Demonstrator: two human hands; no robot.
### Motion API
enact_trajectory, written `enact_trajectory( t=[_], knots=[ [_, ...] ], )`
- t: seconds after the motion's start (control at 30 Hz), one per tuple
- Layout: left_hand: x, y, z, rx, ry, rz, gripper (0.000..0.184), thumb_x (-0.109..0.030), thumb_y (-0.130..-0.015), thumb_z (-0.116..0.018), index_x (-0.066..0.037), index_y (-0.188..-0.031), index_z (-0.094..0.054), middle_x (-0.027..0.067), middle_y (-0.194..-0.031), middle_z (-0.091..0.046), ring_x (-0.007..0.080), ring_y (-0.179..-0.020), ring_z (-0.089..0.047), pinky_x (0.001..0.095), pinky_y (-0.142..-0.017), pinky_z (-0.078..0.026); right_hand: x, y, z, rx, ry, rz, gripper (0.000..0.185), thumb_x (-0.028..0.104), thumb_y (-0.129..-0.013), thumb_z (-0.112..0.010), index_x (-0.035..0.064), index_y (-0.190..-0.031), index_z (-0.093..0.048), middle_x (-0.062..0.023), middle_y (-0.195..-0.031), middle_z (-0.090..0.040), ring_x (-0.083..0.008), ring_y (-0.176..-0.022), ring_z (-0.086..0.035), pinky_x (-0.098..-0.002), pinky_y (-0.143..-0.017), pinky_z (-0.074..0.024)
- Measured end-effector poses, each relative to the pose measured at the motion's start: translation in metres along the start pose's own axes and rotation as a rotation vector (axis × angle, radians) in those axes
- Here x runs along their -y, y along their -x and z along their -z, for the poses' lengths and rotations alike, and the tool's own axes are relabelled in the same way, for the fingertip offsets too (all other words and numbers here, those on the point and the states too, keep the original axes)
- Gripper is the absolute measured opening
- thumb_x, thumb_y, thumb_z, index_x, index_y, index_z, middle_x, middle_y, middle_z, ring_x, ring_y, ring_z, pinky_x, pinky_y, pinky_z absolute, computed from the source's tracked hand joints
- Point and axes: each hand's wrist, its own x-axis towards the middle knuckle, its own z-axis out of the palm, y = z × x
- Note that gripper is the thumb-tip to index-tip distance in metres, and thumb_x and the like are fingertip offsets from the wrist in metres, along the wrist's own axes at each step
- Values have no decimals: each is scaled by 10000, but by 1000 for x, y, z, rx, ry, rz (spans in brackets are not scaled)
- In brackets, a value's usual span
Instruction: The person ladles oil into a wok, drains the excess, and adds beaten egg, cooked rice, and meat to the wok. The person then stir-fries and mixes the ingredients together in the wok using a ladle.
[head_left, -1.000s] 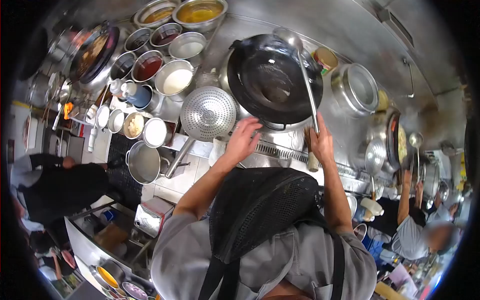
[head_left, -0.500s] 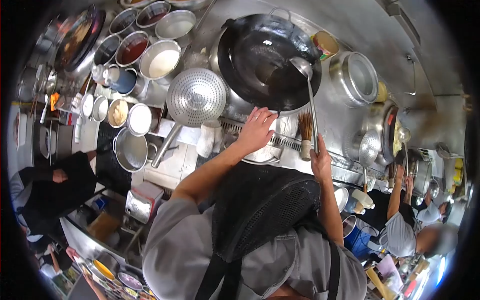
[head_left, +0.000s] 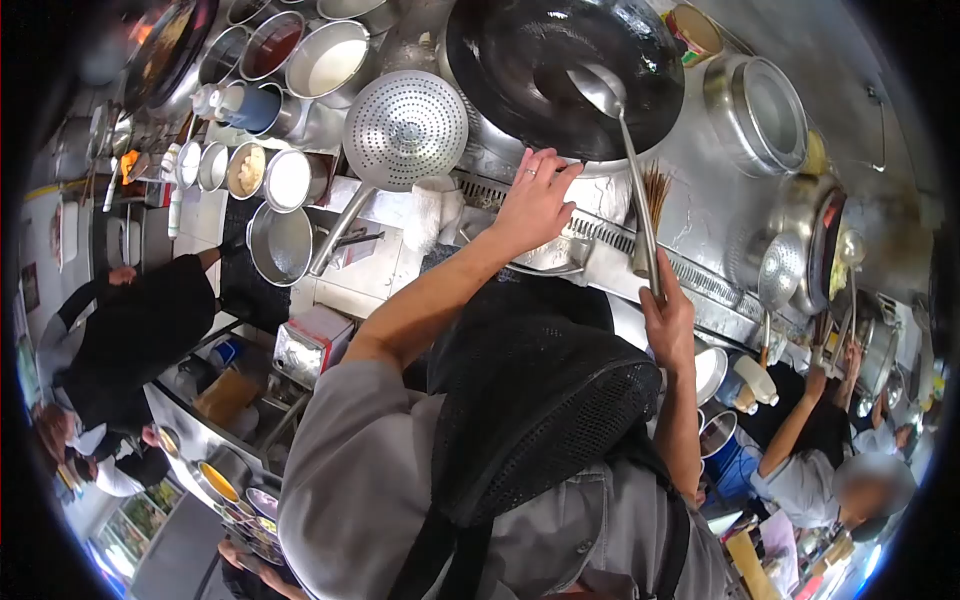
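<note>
My right hand (head_left: 671, 318) is closed round the handle of a metal ladle (head_left: 603, 92), whose bowl is over the inside of a black wok (head_left: 520, 70). At the wok's near rim is my left hand (head_left: 538, 200), its fingertips by the edge; whether they grip the rim or a handle there I cannot make out. Behind my right hand, a bamboo brush (head_left: 650, 215) is partly covered by the ladle handle. A perforated strainer (head_left: 406, 130) lies left of the wok, above a white cloth (head_left: 432, 212).
Sauce pots (head_left: 328, 62) and small seasoning bowls (head_left: 288, 180) stand at the left. A steel pot (head_left: 755, 115) and a tin (head_left: 693, 35) are right of the wok. One co-worker (head_left: 800, 440) is at the right, another (head_left: 135, 340) at the left.
The ladle has swung from the wok's far right rim to over its inside. My left hand has moved to the wok's near rim. The whole view has shifted.
</note>
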Motion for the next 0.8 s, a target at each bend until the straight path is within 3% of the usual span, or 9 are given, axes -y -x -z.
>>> enact_trajectory(
  t=[0.07, 0.1, 0.17, 0.23, 0.27, 0.3, 0.43, 0.57, 0.8],
  knots=[
    [-3, -1, -1, -12, -32, 1, 602, -170, -820, -720, -30, -1365, -506, 172, -1267, -500, 394, -1322, -416, 557, -1164, -287, -18, 8, 11, -80, 148, 128, 620, -5, -917, -592, 96, -1503, -418, -282, -1237, -634, -414, -1048, -679, -434, -865, -548],
    [-4, -1, -1, -18, -51, 5, 601, -168, -818, -722, -32, -1363, -509, 170, -1265, -503, 392, -1320, -422, 547, -1161, -297, -44, 7, 14, -143, 233, 259, 609, 4, -917, -593, 73, -1496, -418, -290, -1243, -629, -438, -1046, -671, -450, -862, -547],
    [-9, 3, -4, -40, -81, 22, 603, -162, -810, -730, -37, -1359, -514, 167, -1262, -508, 389, -1317, -431, 528, -1156, -315, -74, 3, 23, -213, 349, 396, 623, 4, -914, -597, 58, -1504, -405, -269, -1096, -661, -365, -887, -701, -426, -764, -547],
    [-10, 3, -10, -71, -114, 43, 607, -153, -799, -739, -44, -1354, -520, 163, -1260, -513, 388, -1316, -436, 509, -1151, -330, -68, 0, 38, -44, 141, 40, 643, 21, -919, -607, 67, -1522, -389, -164, -856, -622, -243, -662, -608, -390, -644, -501],
    [-12, 2, -11, -59, -90, 71, 628, -140, -779, -754, -53, -1356, -521, 162, -1264, -517, 389, -1324, -432, 494, -1148, -341, -70, -2, 37, -72, -36, 62, 630, 46, -946, -597, 79, -1535, -379, -37, -698, -483, -128, -564, -451, -317, -533, -409],
    [-13, 2, -12, -70, -106, 73, 639, -121, -767, -756, -50, -1356, -518, 176, -1289, -511, 404, -1344, -416, 493, -1148, -345, -57, -4, 41, 0, -281, -13, 639, 75, -971, -584, 94, -1559, -336, 25, -648, -448, -87, -540, -448, -253, -470, -368],
    [-30, 6, -12, -180, -145, 158, 641, -96, -752, -741, -54, -1353, -519, 218, -1343, -484, 437, -1371, -386, 483, -1160, -340, -49, -16, 50, 176, -643, 31, 720, 88, -977, -585, 86, -1593, -211, 39, -677, -419, -40, -486, -390, -209, -391, -309],
    [-63, 46, 0, -325, -72, 356, 460, -108, -762, -718, -66, -1197, -575, 163, -1142, -528, 377, -1158, -528, 478, -983, -459, -39, -39, 60, 392, -869, 30, 697, 90, -1003, -540, 76, -1595, -173, 4, -712, -419, -38, -449, -355, -208, -370, -308],
    [-83, 235, -6, -472, -70, 755, 229, -154, -813, -687, -62, -1017, -641, 134, -987, -602, 350, -965, -622, 449, -844, -514, 33, -60, 35, 1075, -980, 72, 729, 112, -1026, -510, 87, -1601, -63, -33, -751, -406, -43, -408, -351, -209, -336, -361]
  ],
)
